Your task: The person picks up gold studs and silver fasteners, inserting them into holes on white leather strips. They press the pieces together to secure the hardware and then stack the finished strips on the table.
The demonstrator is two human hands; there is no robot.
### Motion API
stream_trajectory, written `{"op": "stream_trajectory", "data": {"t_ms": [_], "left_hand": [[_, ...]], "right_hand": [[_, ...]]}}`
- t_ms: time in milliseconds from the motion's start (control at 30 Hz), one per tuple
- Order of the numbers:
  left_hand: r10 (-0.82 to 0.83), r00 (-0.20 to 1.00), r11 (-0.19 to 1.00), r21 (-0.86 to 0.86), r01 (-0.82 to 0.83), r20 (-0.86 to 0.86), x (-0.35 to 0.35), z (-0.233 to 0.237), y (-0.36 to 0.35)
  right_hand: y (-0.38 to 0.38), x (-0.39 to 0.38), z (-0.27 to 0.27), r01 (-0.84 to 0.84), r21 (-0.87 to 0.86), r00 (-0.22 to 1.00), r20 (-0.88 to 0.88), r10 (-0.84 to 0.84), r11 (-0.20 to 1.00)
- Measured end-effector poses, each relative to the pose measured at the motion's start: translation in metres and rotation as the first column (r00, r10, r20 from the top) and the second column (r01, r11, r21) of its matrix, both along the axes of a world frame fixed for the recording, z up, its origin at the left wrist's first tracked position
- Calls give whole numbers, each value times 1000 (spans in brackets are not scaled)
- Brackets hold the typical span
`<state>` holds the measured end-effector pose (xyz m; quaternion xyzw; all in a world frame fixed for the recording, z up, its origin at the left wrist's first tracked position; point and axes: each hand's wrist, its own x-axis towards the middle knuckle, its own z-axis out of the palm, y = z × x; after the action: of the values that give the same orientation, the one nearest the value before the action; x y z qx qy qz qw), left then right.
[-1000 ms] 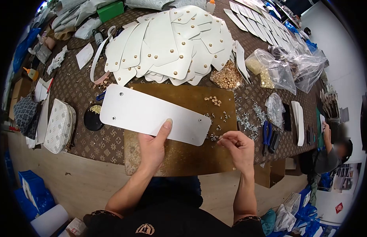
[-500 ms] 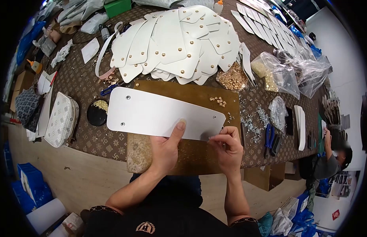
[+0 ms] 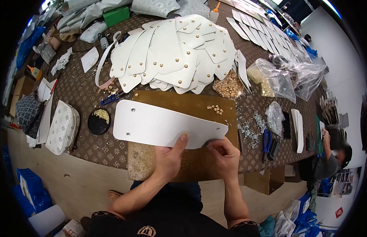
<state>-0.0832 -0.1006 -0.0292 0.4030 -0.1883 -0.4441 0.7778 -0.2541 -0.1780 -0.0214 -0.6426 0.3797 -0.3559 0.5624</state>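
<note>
A long white panel (image 3: 156,124) with rounded corners is held over the brown board. Metal studs show near three of its corners. My left hand (image 3: 169,160) grips its lower edge, thumb on top and fingers underneath. At the panel's lower right corner, my right hand (image 3: 225,158) is closed in a pinch. Whether it grips the corner or a small piece there is hidden by the fingers. On the brown board (image 3: 167,98), just beyond the panel, lies a small group of gold studs (image 3: 215,109).
A big heap of white panels (image 3: 163,51) with gold studs fills the table's middle. Around me are a bag of gold studs (image 3: 230,83), loose screws (image 3: 252,128), blue pliers (image 3: 265,143) and a black dish (image 3: 98,122). A co-worker (image 3: 329,162) is at the right.
The camera view has shifted, so the table things sit lower in it. My right fingers have drawn in closer together at the panel's corner. The left hand keeps its hold.
</note>
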Motion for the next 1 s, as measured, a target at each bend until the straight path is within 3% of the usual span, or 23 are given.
{"op": "stream_trajectory", "data": {"t_ms": [267,333,367,433,500,567,633,667,733,800,833,867,900,967,1000], "left_hand": [[-35,995,999,-15,37,97,-1,25,-31],[-183,906,983,49,177,381,12,36,-59],[-189,902,981,39,189,388,15,47,-76],[-158,764,985,50,163,625,18,71,-115],[-57,672,989,-49,137,738,19,84,-165],[-144,656,958,-61,279,741,25,89,-225],[-319,676,922,53,383,665,21,111,-259],[-322,625,942,179,282,711,16,118,-260],[-210,585,977,156,143,784,11,95,-264],[-212,497,976,160,146,841,10,57,-248],[-228,531,970,146,193,816,10,44,-230],[-134,481,986,67,154,866,11,25,-216],[-122,412,990,81,115,903,13,18,-195],[-118,405,992,92,83,907,20,9,-153],[-101,384,994,77,78,918,21,4,-136]], "right_hand": [[-7,-3,-11,62,-7,994,91,-61,998],[-10,-7,-7,87,60,984,153,-95,994],[-13,-11,1,98,50,982,159,-105,994],[-18,-20,23,111,-79,993,41,-108,991],[-27,-35,18,191,-129,981,68,-184,973],[-35,-59,18,268,-187,963,46,-264,945],[-50,-90,25,387,-216,917,-9,-398,897],[-63,-113,33,433,-315,877,-68,-475,845],[-100,-171,42,524,-537,690,-187,-700,661],[-155,-249,34,563,-599,581,-201,-788,569],[-187,-297,20,499,-727,501,-201,-842,471],[-217,-350,9,279,-870,244,-345,-906,406],[-263,-428,-20,212,-874,277,-375,-884,438],[-293,-481,-21,215,-769,16,-613,-790,602],[-291,-485,-19,271,-695,-20,-695,-718,666]]}}
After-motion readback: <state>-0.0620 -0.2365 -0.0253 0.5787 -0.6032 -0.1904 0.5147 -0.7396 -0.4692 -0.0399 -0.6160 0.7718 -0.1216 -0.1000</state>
